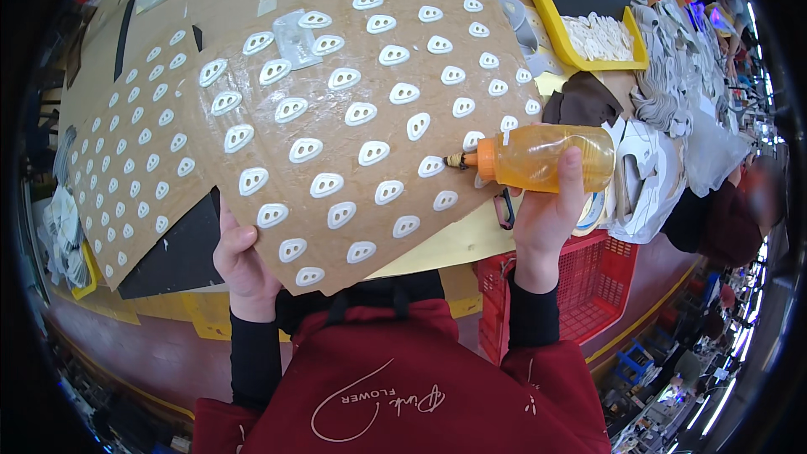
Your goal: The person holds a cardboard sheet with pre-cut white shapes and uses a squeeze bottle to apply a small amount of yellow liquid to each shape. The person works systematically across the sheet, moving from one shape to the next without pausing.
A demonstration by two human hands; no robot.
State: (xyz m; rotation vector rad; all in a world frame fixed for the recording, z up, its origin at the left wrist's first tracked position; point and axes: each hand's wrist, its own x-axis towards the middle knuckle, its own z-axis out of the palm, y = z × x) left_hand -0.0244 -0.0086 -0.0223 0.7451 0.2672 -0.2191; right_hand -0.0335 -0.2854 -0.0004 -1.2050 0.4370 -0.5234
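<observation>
My right hand (540, 223) is wrapped round a clear squeeze bottle (546, 156) of amber liquid with an orange cap. The bottle lies tilted on its side, its dark narrow nozzle pointing left, the tip at a small white two-holed piece (431, 166). Such pieces lie in rows across a brown board (286, 176) in front of me. My left hand (245, 265) grips this board's near left edge, thumb on top and the other fingers mostly hidden beneath. On the left, a second brown board (151, 176) carries more rows of white pieces.
A yellow tray (574, 50) of small white pieces stands at the far right, beside stacked grey parts (668, 84). Dark brown material (582, 101) lies right of the board. Below the table's right edge is a red plastic basket (609, 277). Another person (723, 219) is at the right.
</observation>
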